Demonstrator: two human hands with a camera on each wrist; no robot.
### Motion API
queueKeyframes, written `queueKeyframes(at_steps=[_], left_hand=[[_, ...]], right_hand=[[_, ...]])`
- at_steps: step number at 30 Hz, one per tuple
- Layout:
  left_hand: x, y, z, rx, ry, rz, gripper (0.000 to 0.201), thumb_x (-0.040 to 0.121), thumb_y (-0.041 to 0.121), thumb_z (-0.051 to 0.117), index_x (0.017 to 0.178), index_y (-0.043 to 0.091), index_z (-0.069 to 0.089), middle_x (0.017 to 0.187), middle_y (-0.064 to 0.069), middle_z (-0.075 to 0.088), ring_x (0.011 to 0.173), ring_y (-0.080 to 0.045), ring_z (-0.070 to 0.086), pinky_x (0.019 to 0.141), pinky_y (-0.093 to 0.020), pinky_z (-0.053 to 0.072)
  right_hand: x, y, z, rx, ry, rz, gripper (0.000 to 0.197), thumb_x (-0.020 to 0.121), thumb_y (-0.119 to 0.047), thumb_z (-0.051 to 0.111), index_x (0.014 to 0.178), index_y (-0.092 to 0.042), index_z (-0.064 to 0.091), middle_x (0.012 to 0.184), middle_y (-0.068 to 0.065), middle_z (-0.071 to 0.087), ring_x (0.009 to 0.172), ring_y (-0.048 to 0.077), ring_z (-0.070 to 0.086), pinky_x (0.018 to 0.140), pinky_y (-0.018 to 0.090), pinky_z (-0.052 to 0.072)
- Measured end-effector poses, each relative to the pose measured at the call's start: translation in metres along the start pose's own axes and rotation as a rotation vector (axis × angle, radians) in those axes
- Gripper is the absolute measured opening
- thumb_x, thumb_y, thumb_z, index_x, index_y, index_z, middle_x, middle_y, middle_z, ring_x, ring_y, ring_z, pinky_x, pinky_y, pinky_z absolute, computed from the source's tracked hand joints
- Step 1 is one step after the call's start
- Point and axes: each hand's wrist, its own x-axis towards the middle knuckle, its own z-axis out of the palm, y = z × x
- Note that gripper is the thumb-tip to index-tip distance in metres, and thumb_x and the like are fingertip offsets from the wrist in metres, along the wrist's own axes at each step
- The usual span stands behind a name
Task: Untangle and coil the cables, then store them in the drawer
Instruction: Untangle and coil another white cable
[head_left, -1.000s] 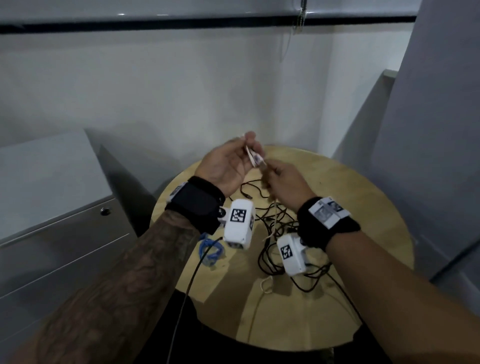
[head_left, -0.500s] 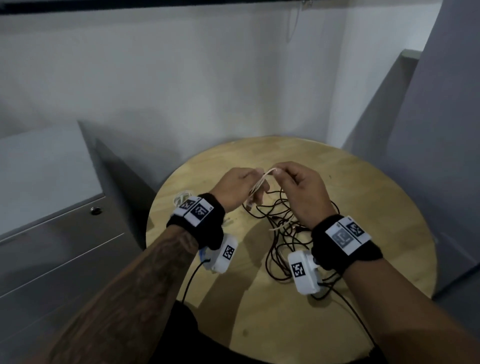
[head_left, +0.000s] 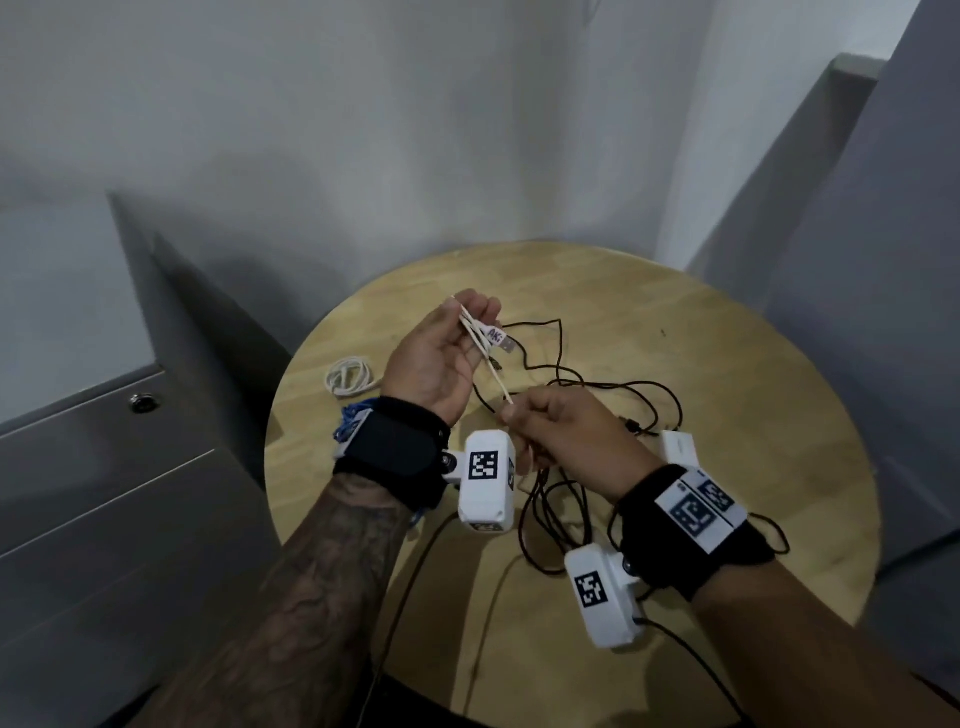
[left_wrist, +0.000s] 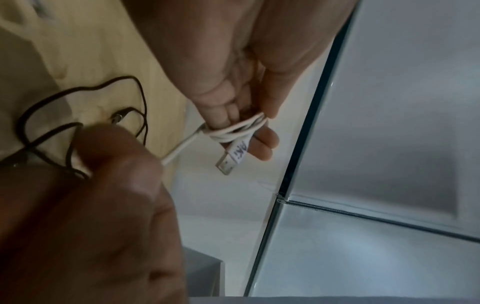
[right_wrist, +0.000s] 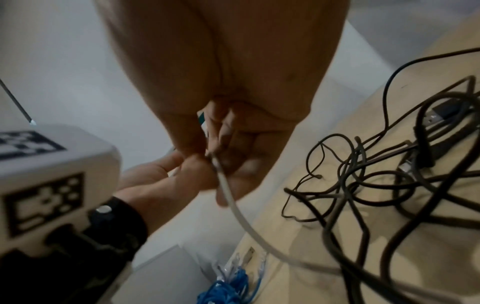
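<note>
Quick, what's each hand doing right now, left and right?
Left hand: fingers hold the white cable, which is looped around them.
Right hand: fingers pinch the same cable's free length, feeding the coil.

Office corner: grey filing cabinet (head_left: 78, 467) beside round wooden table (head_left: 727, 415).

Round wood worktop (head_left: 727, 338): tangled black cables (head_left: 597, 395) mid, coiled white cable (head_left: 350, 376) + blue cable (head_left: 347, 422) at left edge.
</note>
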Motion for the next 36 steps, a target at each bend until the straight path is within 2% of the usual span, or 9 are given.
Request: queueKeyframes(at_steps=[3,6,11,14,19,23,26,30,36], left_hand=[[0.003,-0.004,-0.006,0.381,0.007,0.238,0.02,0.1,0.008,0.048,0.101,-0.002,0.065,0.092,-0.016,0.07,0.091,-0.024,0.071,0.083,-0.032,0.056],[0.002,-0.002,-0.015,0.966,-0.048,0.423,0.025,0.099,0.01,0.052,0.089,-0.002,0.073,0.094,-0.006,0.073,0.097,-0.004,0.067,0.079,-0.017,0.049],[-0.014,-0.001,-0.012,1.322,-0.325,0.192,0.037,0.102,0.02,0.047,0.081,0.002,0.071,0.074,0.0,0.069,0.065,-0.007,0.06,0.066,-0.027,0.049],[-0.028,-0.007,-0.003,1.204,-0.398,-0.046,0.045,0.105,0.028,0.04,0.078,0.002,0.064,0.059,-0.007,0.055,0.058,-0.022,0.054,0.06,-0.032,0.045],[-0.03,-0.004,0.001,0.721,-0.331,-0.195,0.043,0.104,0.029,0.038,0.068,0.01,0.051,0.053,0.001,0.027,0.045,-0.014,0.03,0.053,-0.027,0.042],[-0.031,0.007,0.001,0.247,-0.23,-0.301,0.041,0.102,0.029,0.036,0.066,0.013,0.049,0.051,0.006,0.027,0.044,-0.01,0.029,0.051,-0.025,0.04],[-0.028,0.019,-0.003,-0.155,-0.13,-0.225,0.022,0.09,0.016,0.04,0.077,0.007,0.055,0.06,0.002,0.039,0.052,-0.012,0.042,0.064,-0.03,0.049],[-0.017,0.02,-0.013,-0.223,0.019,-0.057,0.019,0.095,0.006,0.041,0.097,-0.001,0.058,0.075,-0.006,0.06,0.07,-0.017,0.064,0.092,-0.036,0.052],[0.0,0.016,-0.03,0.272,0.184,0.267,0.016,0.099,0.005,0.048,0.097,0.0,0.063,0.078,-0.007,0.071,0.082,-0.021,0.069,0.075,-0.031,0.056]], right_hand=[[-0.006,-0.008,0.002,0.023,-0.12,0.033,0.014,0.1,-0.012,0.058,0.092,-0.006,0.067,0.07,0.006,0.068,0.065,0.018,0.068,0.061,0.024,0.054],[-0.005,-0.016,-0.004,0.018,0.055,-0.022,0.014,0.098,-0.014,0.061,0.103,-0.008,0.073,0.057,-0.007,0.06,0.054,0.015,0.056,0.057,0.028,0.052],[-0.001,-0.032,-0.026,-0.002,0.317,-0.262,0.015,0.096,-0.006,0.06,0.1,-0.012,0.073,0.052,-0.016,0.048,0.046,0.001,0.041,0.049,0.013,0.037],[0.001,-0.032,-0.037,-0.04,0.404,-0.342,0.013,0.094,-0.008,0.064,0.103,-0.014,0.071,0.064,-0.006,0.055,0.055,0.0,0.047,0.055,0.008,0.038],[0.008,-0.011,-0.047,-0.182,0.444,-0.33,0.007,0.093,-0.019,0.07,0.09,-0.021,0.075,0.078,0.008,0.066,0.069,0.006,0.055,0.069,0.023,0.047],[0.005,-0.001,-0.04,-0.316,0.304,-0.202,0.017,0.097,-0.03,0.064,0.092,-0.023,0.078,0.071,-0.014,0.069,0.065,-0.001,0.058,0.064,0.019,0.044],[0.002,0.007,-0.025,-0.438,0.137,-0.137,0.021,0.1,-0.035,0.058,0.099,-0.028,0.077,0.067,-0.026,0.065,0.065,-0.011,0.058,0.059,0.006,0.038],[-0.003,0.005,-0.016,-0.507,0.011,-0.107,0.025,0.101,-0.036,0.056,0.09,-0.022,0.074,0.061,-0.006,0.051,0.054,0.007,0.044,0.054,0.024,0.036],[-0.027,-0.018,-0.015,-0.46,-0.014,-0.22,0.029,0.097,-0.032,0.063,0.073,-0.017,0.067,0.057,-0.006,0.045,0.053,0.007,0.04,0.052,0.022,0.034]])
